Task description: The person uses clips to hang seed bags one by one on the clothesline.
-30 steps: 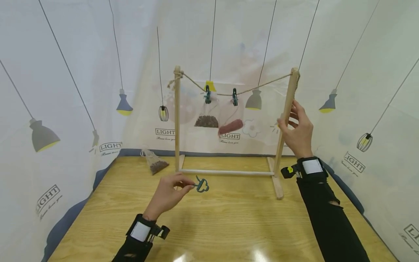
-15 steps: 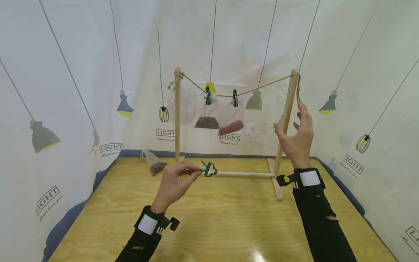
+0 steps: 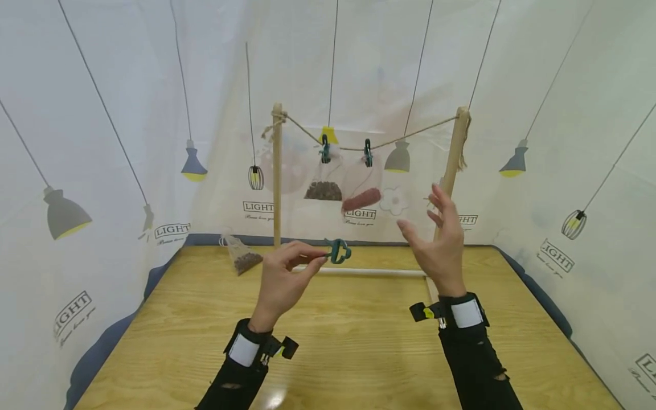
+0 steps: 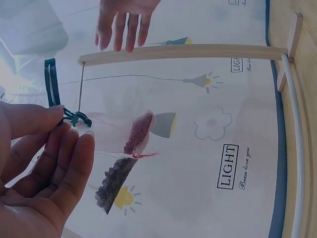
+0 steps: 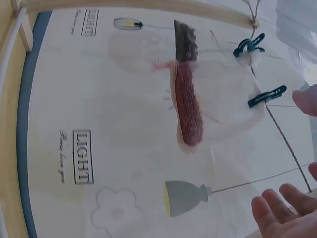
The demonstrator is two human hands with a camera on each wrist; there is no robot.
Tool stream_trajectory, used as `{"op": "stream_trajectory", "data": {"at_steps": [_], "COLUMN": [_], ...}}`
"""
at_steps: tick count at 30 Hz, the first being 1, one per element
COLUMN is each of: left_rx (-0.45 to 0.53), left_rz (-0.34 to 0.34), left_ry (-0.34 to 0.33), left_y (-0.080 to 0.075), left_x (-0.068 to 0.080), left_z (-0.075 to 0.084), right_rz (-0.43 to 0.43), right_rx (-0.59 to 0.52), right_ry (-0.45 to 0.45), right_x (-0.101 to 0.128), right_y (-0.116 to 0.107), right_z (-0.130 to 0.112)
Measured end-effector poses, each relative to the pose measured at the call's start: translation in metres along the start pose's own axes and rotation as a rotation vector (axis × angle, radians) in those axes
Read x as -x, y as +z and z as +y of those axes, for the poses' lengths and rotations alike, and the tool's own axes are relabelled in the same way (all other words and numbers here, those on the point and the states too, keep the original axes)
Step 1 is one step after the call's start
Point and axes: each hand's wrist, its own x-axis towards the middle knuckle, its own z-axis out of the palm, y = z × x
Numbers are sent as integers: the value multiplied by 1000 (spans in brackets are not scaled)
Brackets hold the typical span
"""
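Loose bag (image 3: 243, 256) lies on the table (image 3: 359, 341) at ten o'clock from the left hand (image 3: 284, 279), apparently left to hang. Left grip pinches a green clip (image 3: 335, 251). Toward one o'clock, dark bag (image 3: 324, 191) and red bag (image 3: 361, 199) hang clipped to the rope (image 3: 351, 149), evidently done. Right hand (image 3: 439, 245), near three o'clock, has fingers spread wide (holding nothing).

Head view evenly lit; small white glare on yellow wood-grained tabletop (image 3: 359, 341). Left wrist view noted dimmer, bluish.
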Motion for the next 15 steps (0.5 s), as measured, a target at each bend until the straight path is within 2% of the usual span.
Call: {"op": "stream_trajectory", "data": {"at_steps": [8,15], "left_rx": [99,144], "left_rz": [11,31], "left_ry": [-31,-46], "left_y": [11,17], "left_x": [0,1], "left_z": [4,10], "right_rz": [-226,-339], "right_rx": [-209,-364], "right_ry": [-15,-47], "right_x": [28,39], "right_y": [26,37], "right_z": [-23,-36]}}
